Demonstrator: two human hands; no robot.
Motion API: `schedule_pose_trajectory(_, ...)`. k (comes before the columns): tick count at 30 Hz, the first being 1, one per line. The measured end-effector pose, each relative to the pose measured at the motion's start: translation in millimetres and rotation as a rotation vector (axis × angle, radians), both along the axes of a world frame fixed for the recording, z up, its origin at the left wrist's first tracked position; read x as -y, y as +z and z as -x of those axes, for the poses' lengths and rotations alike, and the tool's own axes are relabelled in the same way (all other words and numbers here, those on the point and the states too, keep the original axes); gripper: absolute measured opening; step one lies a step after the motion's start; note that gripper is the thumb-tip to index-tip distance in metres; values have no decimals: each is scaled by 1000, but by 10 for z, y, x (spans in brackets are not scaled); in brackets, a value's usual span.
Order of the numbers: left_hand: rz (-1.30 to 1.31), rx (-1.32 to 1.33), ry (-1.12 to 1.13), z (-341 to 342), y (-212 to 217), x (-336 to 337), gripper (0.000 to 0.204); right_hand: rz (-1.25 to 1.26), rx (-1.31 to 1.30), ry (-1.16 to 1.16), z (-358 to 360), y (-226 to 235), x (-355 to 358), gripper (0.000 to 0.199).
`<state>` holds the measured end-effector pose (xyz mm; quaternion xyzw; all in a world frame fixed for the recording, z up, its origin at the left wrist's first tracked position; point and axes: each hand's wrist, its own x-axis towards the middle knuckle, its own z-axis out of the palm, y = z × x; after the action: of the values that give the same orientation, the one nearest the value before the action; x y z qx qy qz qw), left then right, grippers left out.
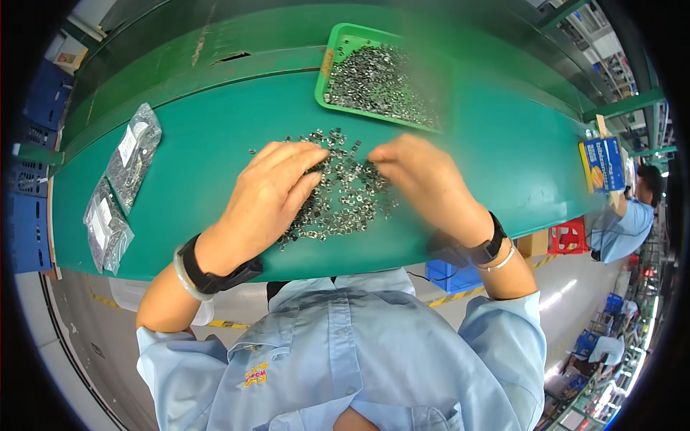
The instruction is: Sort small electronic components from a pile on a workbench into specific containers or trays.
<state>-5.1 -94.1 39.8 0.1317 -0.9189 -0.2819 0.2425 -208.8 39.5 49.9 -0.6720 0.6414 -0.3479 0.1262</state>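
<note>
A loose pile of small metal parts [348, 205], silvery and dark, is spread on the green tabletop [205, 197] in front of me. My left hand [272, 188] rests over the pile's left side, fingers stretched out and thumb apart from them, with parts around the fingertips. At the pile's right edge is my right hand [420, 172], its fingertips drawn together against the parts. Whether a part sits between those fingertips is too small to make out. Beyond the pile stands a green tray [321, 90] holding many similar small parts; its right side is blurred.
Two clear plastic bags [136, 154] of parts with white labels lie at the left. A blue and yellow box [604, 165] stands at the table's right end, near a seated person [624, 233]. A red stool [568, 237] and a blue crate [453, 276] are below the table edge.
</note>
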Motion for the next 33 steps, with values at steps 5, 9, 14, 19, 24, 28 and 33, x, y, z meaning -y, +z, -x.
schedule_pose_trajectory(5,211,230,-144,-64,96,-250,44,80,-273,-4,100,-134,-170,30)
schedule_pose_trajectory(9,193,437,-339,-71,23,-440,66,-32,-381,100,-2,-148,-370,38)
schedule_pose_trajectory(14,259,474,-454,-81,-55,-505,71,-128,-432,137,82,-65,-560,38)
schedule_pose_trajectory(19,243,473,-381,80,-74,-444,69,-30,-421,35,225,-155,-407,36)
schedule_pose_trajectory(24,266,481,-388,188,-7,-455,67,-4,-380,115,230,-199,-341,33)
schedule_pose_trajectory(28,261,447,-388,155,-4,-469,65,-3,-343,79,225,-124,-530,28)
schedule_pose_trajectory(33,268,480,-440,167,4,-520,65,-66,-314,81,157,-200,-723,22)
